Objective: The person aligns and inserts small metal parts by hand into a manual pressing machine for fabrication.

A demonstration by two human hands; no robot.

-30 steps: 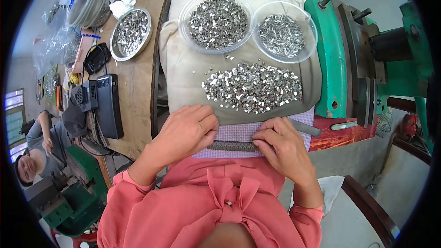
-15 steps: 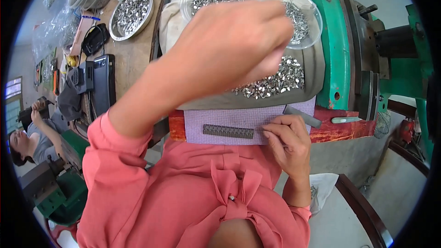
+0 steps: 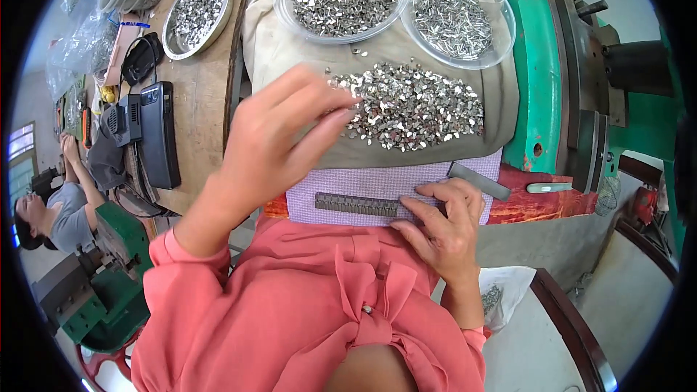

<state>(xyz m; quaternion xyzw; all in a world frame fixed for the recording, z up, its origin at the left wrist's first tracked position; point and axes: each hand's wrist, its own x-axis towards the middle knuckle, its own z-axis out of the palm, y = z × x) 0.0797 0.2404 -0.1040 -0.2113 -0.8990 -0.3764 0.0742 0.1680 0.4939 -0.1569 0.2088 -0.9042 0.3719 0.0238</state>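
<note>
My left hand [image 3: 279, 131] hovers left of a loose heap of small shiny metal pieces [image 3: 417, 105] on the cloth. Its thumb and index finger are pinched together; whatever lies between the tips is too small to make out. My right hand [image 3: 444, 229] rests at the near edge, thumb and index finger at either side of the right end of a dark notched metal strip [image 3: 356, 204], holding it. The strip lies flat on a purple checked cloth [image 3: 305, 181]. A flat grey metal bar [image 3: 479, 181] lies just beyond my right hand.
Two clear plastic tubs [image 3: 279, 11] [image 3: 512, 33] of small metal parts stand behind the heap. A green machine [image 3: 539, 80] borders the right side, near a pale-handled tool [image 3: 549, 188]. At left are a metal bowl [image 3: 168, 40] of pieces, a black phone-like device [image 3: 160, 134] and another person [image 3: 69, 210].
My left hand has drawn back left and nearer from over the right tub, uncovering tubs and heap. My right hand has shifted slightly left onto the strip's end.
</note>
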